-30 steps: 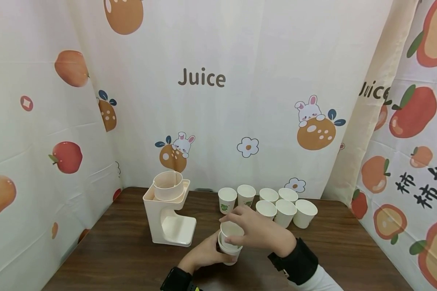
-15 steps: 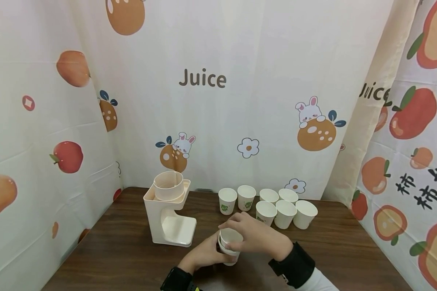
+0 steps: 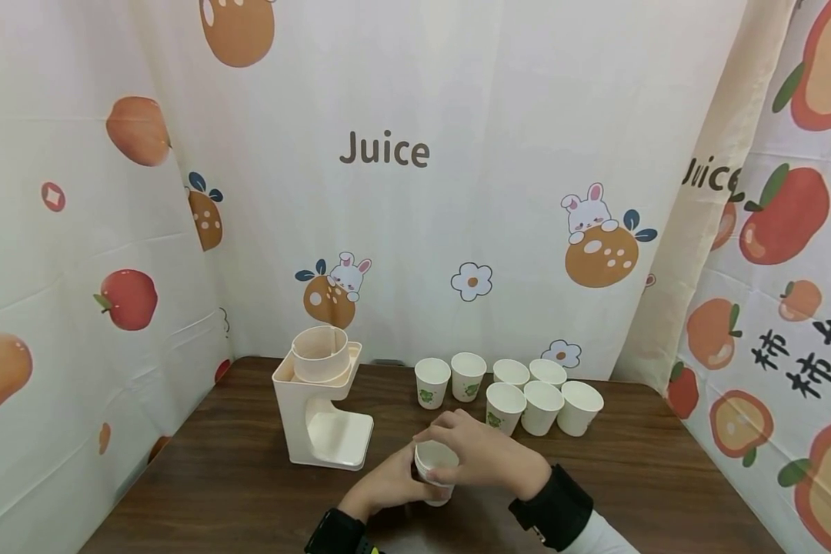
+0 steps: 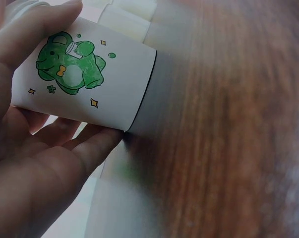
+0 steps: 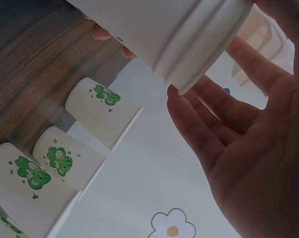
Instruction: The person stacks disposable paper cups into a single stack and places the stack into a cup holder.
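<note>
A small nested stack of white paper cups point(image 3: 438, 454) stands upright near the front middle of the table. My left hand point(image 3: 386, 482) grips it low on the left side. In the left wrist view, the outer cup point(image 4: 122, 67) shows a printed green bear, and its base is at the wooden tabletop. From the right, my right hand point(image 3: 488, 454) holds the top cup at its rim, thumb on the near side and fingers on the far side. The right wrist view shows the stacked rims point(image 5: 189, 49) sitting close together between thumb and fingers.
A cream-coloured juicer-like stand point(image 3: 298, 419) with a round cup-shaped top point(image 3: 321, 354) is on the left. Several separate paper cups point(image 3: 543, 408) stand upright at the back right. A printed curtain point(image 3: 415, 215) closes off the back of the brown table point(image 3: 235, 477).
The top cup has gone down into the cup below, my right hand lowering with it. My left hand keeps its grip on the lower cup and has barely moved.
</note>
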`<state>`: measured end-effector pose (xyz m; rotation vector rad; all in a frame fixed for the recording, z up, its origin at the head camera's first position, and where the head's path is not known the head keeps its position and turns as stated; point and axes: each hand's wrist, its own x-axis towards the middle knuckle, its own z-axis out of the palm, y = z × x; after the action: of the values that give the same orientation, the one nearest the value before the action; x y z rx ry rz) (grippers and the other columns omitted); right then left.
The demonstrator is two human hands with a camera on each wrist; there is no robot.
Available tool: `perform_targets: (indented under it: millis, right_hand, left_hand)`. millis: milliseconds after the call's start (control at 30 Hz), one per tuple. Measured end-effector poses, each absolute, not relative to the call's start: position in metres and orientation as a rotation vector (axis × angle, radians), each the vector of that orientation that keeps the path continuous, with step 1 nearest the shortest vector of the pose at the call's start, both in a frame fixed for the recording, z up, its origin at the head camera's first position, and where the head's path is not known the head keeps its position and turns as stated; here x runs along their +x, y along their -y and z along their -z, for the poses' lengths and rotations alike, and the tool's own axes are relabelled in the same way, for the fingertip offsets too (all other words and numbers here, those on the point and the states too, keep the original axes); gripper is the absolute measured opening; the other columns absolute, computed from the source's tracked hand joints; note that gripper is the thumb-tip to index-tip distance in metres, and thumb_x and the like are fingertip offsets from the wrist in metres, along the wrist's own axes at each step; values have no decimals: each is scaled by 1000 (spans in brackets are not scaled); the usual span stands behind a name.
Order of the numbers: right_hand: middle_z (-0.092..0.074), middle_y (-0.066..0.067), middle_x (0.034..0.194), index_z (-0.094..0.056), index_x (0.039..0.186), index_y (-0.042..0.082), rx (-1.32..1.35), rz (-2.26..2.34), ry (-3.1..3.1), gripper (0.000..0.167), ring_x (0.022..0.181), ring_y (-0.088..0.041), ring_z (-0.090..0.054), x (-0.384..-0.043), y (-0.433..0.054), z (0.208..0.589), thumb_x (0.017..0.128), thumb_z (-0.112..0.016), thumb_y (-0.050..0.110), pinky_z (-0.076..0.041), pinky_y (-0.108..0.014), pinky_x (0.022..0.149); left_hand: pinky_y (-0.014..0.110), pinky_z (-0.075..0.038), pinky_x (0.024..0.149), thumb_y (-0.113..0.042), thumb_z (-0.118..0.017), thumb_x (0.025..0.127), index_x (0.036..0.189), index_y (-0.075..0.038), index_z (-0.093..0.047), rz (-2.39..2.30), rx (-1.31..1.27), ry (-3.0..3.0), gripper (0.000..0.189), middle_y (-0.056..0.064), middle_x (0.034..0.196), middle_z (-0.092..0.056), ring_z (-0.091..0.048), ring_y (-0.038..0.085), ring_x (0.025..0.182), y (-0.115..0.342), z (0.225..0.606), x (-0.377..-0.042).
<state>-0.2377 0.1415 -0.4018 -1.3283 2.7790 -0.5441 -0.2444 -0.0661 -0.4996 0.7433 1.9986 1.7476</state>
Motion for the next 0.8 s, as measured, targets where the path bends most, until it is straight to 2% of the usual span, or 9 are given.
perform_targets:
  millis: [267,500,667,800]
  right_hand:
    - [-58,4,119,-67,128,24,-1321,546,-2761,38,102,-11,-49,-238,-142,404,94,-71,41,-48,-26,79]
    - [-58,3,119,-66,128,23,-1340,558,-2764,40,103,-11,-49,-238,-143,405,93,-71,43,-48,-27,81]
    - [-59,2,121,-65,129,21,-1346,546,-2785,39,105,-12,-51,-239,-146,407,99,-62,46,-48,-30,84]
    - [-59,2,122,-64,130,18,-1319,536,-2828,41,110,-15,-53,-241,-150,406,102,-56,47,-49,-34,88]
  left_hand:
    - [31,-48,89,-16,-79,85,150,-11,-38,-1739,739,-2017,76,14,127,-57,-59,19,108,66,499,-244]
    - [31,-48,90,-19,-80,85,149,-11,-39,-1727,756,-2036,76,14,128,-57,-59,19,109,66,500,-244]
    - [35,-47,91,-21,-80,86,150,-17,-38,-1721,771,-2052,77,6,129,-57,-58,20,112,65,500,-244]
    - [38,-45,92,-19,-82,84,147,-15,-40,-1723,754,-2082,75,1,125,-57,-58,20,111,64,498,-244]
